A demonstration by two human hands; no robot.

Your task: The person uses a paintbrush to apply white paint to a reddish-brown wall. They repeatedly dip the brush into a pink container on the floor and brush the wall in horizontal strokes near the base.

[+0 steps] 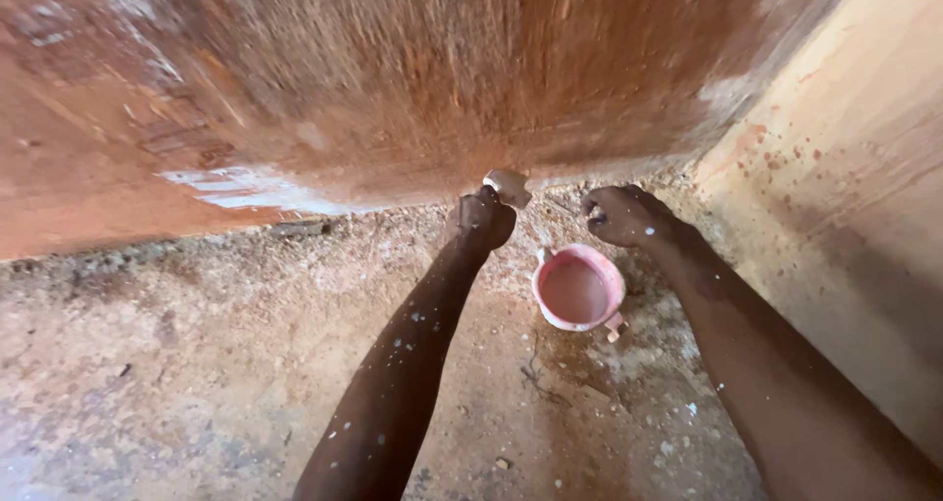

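My left hand (pixel 481 218) is closed around a pale brush (pixel 508 187) whose head presses against the bottom edge of the reddish-brown wall (pixel 393 79). My right hand (pixel 621 214) hovers curled just to the right, near the foot of the wall, and I cannot see anything in it. Between my forearms a small pink bucket (pixel 578 289) stands on the floor, holding pinkish liquid. White flecks dot both arms.
The rough wall has whitish patches (pixel 246 187) at its lower left. A paler side wall (pixel 845 187) with red spatter rises at the right, forming a corner. The dirt floor (pixel 196 363) is gritty, with scattered debris and a twig near the bucket.
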